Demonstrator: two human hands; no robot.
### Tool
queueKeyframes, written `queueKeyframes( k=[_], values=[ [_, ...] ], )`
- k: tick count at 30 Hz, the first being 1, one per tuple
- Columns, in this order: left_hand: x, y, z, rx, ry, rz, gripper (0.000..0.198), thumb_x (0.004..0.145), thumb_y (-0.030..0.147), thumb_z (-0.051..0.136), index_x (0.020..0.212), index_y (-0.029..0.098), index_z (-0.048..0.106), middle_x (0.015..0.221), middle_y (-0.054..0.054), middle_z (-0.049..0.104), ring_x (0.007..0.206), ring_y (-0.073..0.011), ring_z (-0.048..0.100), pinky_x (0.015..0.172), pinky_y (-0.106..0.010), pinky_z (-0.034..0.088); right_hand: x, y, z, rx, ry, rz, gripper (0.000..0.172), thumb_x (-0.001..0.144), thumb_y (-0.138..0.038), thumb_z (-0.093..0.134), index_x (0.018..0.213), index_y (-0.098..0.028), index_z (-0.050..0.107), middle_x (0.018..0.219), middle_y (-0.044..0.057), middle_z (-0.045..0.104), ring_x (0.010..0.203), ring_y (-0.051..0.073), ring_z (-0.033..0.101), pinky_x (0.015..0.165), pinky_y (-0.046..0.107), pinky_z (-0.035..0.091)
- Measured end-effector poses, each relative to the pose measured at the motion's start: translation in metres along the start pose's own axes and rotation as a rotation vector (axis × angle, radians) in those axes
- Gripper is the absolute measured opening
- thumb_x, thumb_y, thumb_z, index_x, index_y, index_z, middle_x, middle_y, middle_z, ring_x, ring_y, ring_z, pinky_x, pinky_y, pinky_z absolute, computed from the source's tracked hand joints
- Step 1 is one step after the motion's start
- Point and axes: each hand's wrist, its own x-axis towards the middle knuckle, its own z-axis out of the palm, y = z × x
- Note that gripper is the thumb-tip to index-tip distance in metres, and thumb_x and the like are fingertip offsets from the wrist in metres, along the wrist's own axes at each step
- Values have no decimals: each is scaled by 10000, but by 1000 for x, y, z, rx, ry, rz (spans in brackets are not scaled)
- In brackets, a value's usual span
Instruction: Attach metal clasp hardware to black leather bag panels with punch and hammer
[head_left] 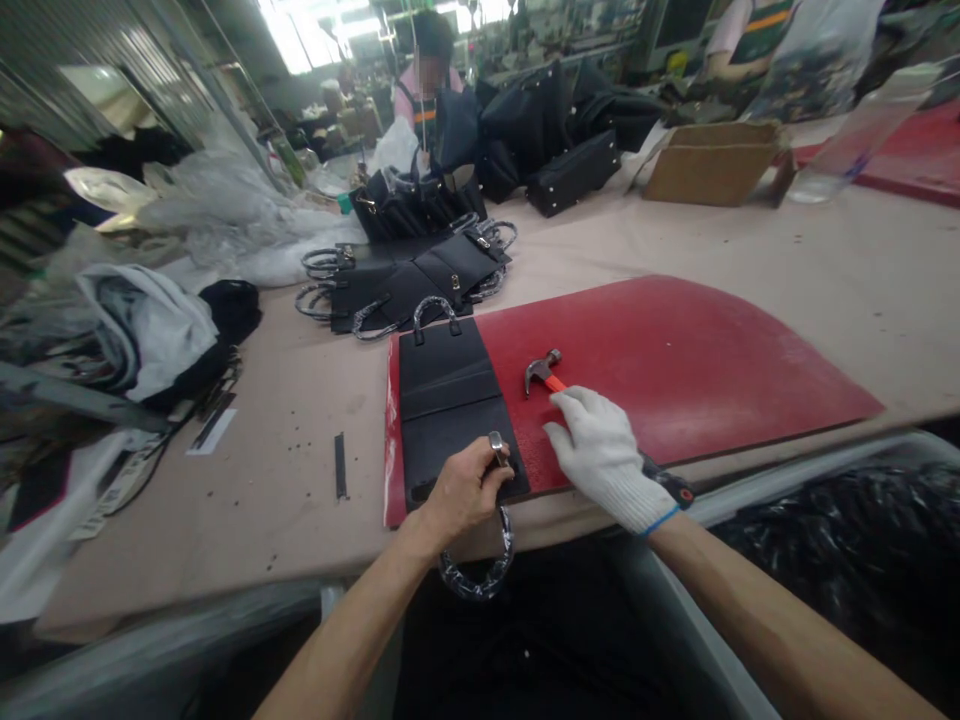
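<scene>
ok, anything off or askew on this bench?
Nothing spilled or damaged. Minor: the wrapped handle of the bag panel dangles off the table edge below the left hand, and a loose black strip plus dark specks lie left of the red mat.

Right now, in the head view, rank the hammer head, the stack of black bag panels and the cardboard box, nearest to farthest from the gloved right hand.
1. hammer head, just ahead of the right hand.
2. stack of black bag panels, farther ahead, to the left.
3. cardboard box, far across the table, to the right.
</scene>
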Motion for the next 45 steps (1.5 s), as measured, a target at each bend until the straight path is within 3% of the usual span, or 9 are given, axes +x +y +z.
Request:
queueKeyframes(
  k=[6, 11, 14, 20, 25, 28, 31, 35, 45],
  values=[
    [-1, -2, 8, -37, 31, 9, 106, 894, 207, 621, 987, 194, 670, 1018, -96, 736, 959, -230, 709, 896, -368, 582, -18, -25, 28, 139, -59, -334, 428, 966, -267, 531, 1361, -111, 583, 1408, 164, 577, 1319, 349, 474, 1203, 567, 231],
    [12, -6, -11, -626, 421, -511, 343, 870, 506, 685, 906, 166, 650, 899, -66, 740, 826, -215, 744, 760, -386, 635, -17, -24, 26, 157, -97, -310, 430, 943, -259, 577, 1351, -121, 596, 1411, 156, 576, 1321, 344, 474, 1217, 570, 226],
    [10, -16, -47, -753, 569, -594, 475, 712, 547, 819, 890, 145, 639, 923, -65, 739, 823, -217, 746, 717, -370, 642, -15, -25, 21, 165, -95, -303, 421, 940, -263, 588, 1336, -123, 608, 1400, 151, 585, 1312, 339, 482, 1220, 562, 232],
    [-46, -61, -150, 41, 518, -867, 365, 750, 511, 671, 772, 147, 661, 762, -74, 729, 731, -240, 712, 696, -356, 594, -14, -23, 25, 174, -70, -320, 434, 935, -262, 574, 1347, -129, 607, 1402, 153, 586, 1312, 338, 490, 1218, 568, 245],
    [-98, -90, -204, 857, 152, -1095, 365, 849, 456, 474, 685, 178, 646, 765, -175, 722, 853, -393, 706, 738, -455, 538, -12, -20, 30, 163, -45, -333, 429, 941, -271, 555, 1334, -116, 626, 1392, 180, 598, 1304, 361, 506, 1198, 601, 283],
    [-113, -87, -192, 985, 195, -976, 393, 905, 436, 440, 884, 135, 691, 973, -218, 729, 964, -391, 694, 815, -471, 538, -11, -18, 31, 167, -31, -359, 416, 952, -273, 540, 1326, -116, 631, 1381, 177, 606, 1296, 363, 515, 1191, 608, 298],
    [-109, -69, -150, 901, 293, -573, 307, 959, 356, 450, 1003, 157, 680, 1049, -158, 720, 1011, -307, 683, 890, -417, 543, -10, -13, 31, 217, -58, -391, 411, 942, -243, 545, 1337, -173, 633, 1394, 142, 606, 1313, 344, 512, 1191, 619, 292],
    [-82, -31, -86, 660, 123, -127, 173, 1006, 252, 504, 1050, 187, 659, 1040, -95, 696, 988, -228, 653, 886, -345, 545, -9, -9, 25, 287, -144, -456, 391, 914, -208, 581, 1296, -236, 661, 1405, 102, 604, 1357, 329, 479, 1192, 640, 258],
    [-45, 4, -55, 993, -360, 65, 173, 868, 9, 513, 945, 137, 600, 906, -108, 607, 818, -265, 572, 683, -379, 503, 4, -60, -10, 39, -406, -583, 292, 841, -123, 602, 1093, -202, 725, 986, 98, 655, 921, 262, 567, 871, 430, 477]
  ],
)
